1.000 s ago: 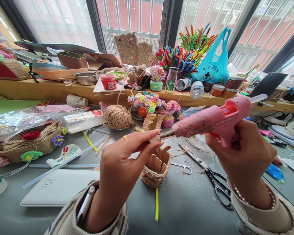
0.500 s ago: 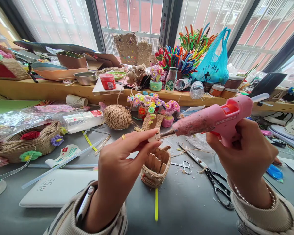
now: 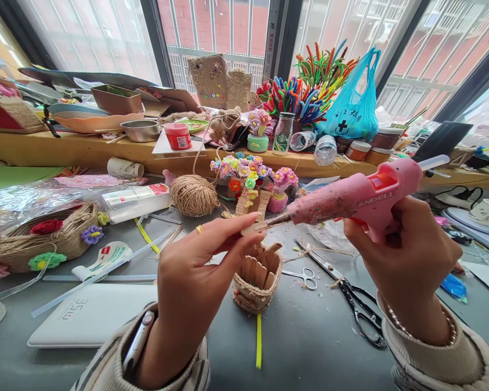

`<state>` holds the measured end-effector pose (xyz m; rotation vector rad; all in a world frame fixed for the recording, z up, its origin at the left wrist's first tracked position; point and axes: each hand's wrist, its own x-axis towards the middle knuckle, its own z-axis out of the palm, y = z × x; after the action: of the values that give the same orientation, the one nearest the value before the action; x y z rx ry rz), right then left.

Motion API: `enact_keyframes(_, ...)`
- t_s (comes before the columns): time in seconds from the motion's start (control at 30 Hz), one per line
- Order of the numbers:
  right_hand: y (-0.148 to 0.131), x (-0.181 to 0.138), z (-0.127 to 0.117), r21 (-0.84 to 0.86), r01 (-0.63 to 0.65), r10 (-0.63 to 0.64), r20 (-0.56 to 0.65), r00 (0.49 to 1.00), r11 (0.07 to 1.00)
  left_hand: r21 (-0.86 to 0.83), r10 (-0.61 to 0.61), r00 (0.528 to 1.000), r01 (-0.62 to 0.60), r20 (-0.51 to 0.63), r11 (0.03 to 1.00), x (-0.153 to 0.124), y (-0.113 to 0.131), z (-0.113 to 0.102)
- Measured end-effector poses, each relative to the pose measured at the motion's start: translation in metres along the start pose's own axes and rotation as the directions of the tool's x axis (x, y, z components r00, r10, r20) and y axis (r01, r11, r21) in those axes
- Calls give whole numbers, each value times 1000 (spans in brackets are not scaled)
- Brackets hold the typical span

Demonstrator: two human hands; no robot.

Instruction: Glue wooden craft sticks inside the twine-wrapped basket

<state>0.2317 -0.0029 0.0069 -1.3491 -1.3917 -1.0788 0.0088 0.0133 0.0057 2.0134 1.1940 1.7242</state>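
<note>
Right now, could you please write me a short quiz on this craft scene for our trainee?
1. What does the right hand hold? A) a paintbrush B) a pink glue gun C) a stapler
2. True or false: the left hand is empty.
3. Fill in: below the hands stands a twine-wrapped basket holding wooden ____.

Key: 1 B. 2 False: its fingertips pinch a small wooden piece at the gun's nozzle. 3 sticks.
</note>
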Motion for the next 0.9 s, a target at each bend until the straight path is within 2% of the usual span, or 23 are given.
enact_keyframes(0.3, 2, 2, -1, 4, 12, -12, -12, 1000, 1000, 1, -19, 1000, 19, -21, 1000, 0, 1, 0)
enact_keyframes(0.6, 4, 3, 1, 8, 17, -17, -29, 999, 1000, 48, -2, 1000, 4, -28, 999, 0, 2, -1)
enact_keyframes(0.9, 4, 3, 2, 22, -1, 1, -14, 1000, 1000, 27, 17, 999, -16, -29, 1000, 0, 1, -1)
